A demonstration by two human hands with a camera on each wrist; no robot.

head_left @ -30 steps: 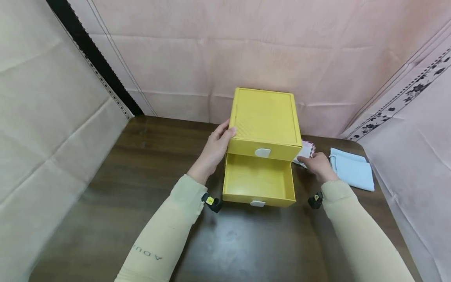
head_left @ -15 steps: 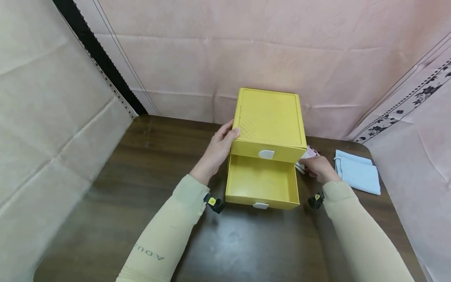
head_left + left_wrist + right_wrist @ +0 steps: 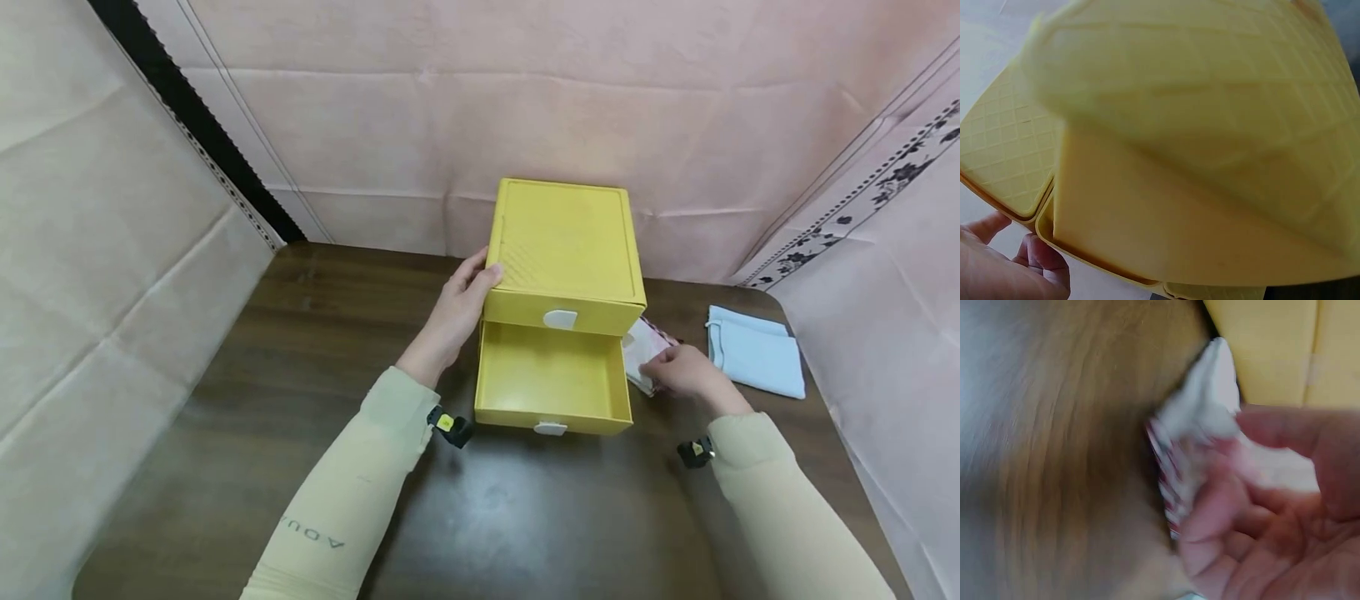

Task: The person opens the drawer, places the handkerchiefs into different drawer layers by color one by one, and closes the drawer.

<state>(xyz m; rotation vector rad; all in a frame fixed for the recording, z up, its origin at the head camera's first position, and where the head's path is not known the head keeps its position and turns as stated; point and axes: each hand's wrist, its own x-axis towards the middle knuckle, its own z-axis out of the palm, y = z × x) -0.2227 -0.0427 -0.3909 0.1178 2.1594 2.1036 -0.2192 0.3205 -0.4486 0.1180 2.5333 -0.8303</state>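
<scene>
A yellow two-drawer storage box point(image 3: 562, 242) stands at the back of the table with its lower drawer point(image 3: 551, 375) pulled out; no contents show inside. My left hand point(image 3: 453, 312) rests against the box's left side, the thumb at the top edge. In the left wrist view the fingertips point(image 3: 1044, 256) touch the edge of the ribbed yellow panel point(image 3: 1010, 137). Right of the box, partly hidden behind it, lies a folded white cloth point(image 3: 637, 350) with a dark red patterned edge. My right hand point(image 3: 686, 375) pinches its near corner; the right wrist view is blurred there.
A folded light blue cloth point(image 3: 757, 354) lies at the right on the brown wooden table point(image 3: 360, 333). Pale fabric hangings point(image 3: 450, 125) rise right behind the table and along both sides.
My right hand has drawn back slightly to the right and towards me, and more of the white cloth shows beside the drawer. The left hand stays on the box.
</scene>
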